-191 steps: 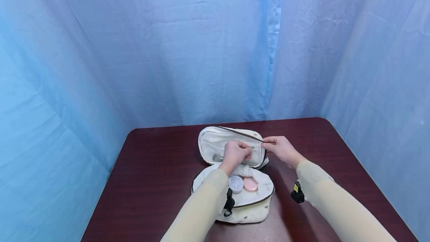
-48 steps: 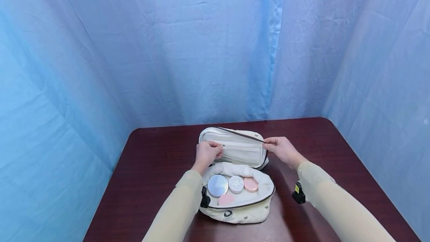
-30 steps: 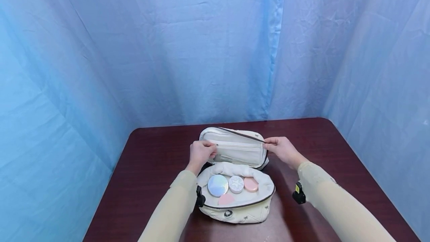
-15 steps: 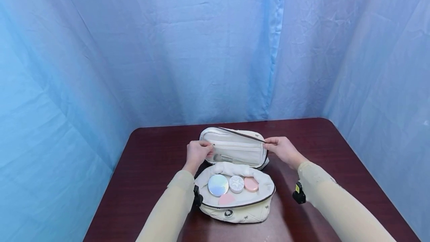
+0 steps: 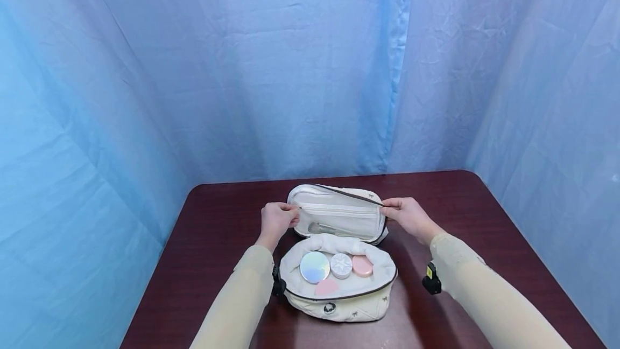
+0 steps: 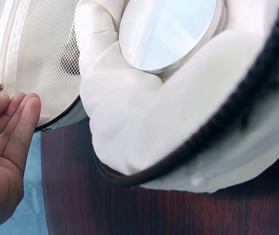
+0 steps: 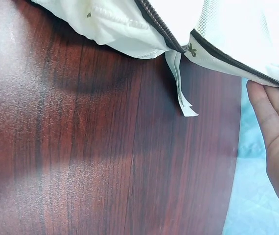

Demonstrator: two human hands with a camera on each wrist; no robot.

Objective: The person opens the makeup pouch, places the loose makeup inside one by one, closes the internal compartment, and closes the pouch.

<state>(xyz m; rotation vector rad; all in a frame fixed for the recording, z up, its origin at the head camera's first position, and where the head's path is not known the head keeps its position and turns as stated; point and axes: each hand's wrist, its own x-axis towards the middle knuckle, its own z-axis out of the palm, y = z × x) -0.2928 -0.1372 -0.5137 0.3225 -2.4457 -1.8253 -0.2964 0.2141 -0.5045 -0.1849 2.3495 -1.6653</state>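
A white makeup bag [image 5: 356,311] with dark zip edging stands unzipped, its lid [image 5: 296,198] folded back. Across the lid runs a mesh pocket [image 5: 356,222], with a makeup brush [image 5: 322,228] lying behind the mesh. At the left end of the pocket's zipper [image 5: 339,210], my left hand [image 5: 277,222] pinches the pull; the metal slider [image 6: 0,88] shows just beyond the fingertips. My right hand [image 5: 409,217] grips the lid's right edge between thumb and fingers. Inside the bag sit a shiny round compact [image 5: 315,267], a star-patterned round case [image 5: 341,266], a pink round case [image 5: 362,265] and a pink puff [image 5: 326,287].
The bag rests on a dark red wooden table [image 5: 227,220] with rounded back corners. Blue cloth curtains [image 5: 290,69] hang behind the table and along both sides. A white fabric tag [image 6: 66,128] is not distinct on the left, but a white tag [image 7: 178,88] hangs at the bag's right hinge.
My left hand has slid leftward along the pocket zipper, from near its right end to the left end, and the zipper line now runs joined behind it. The right hand keeps its hold.
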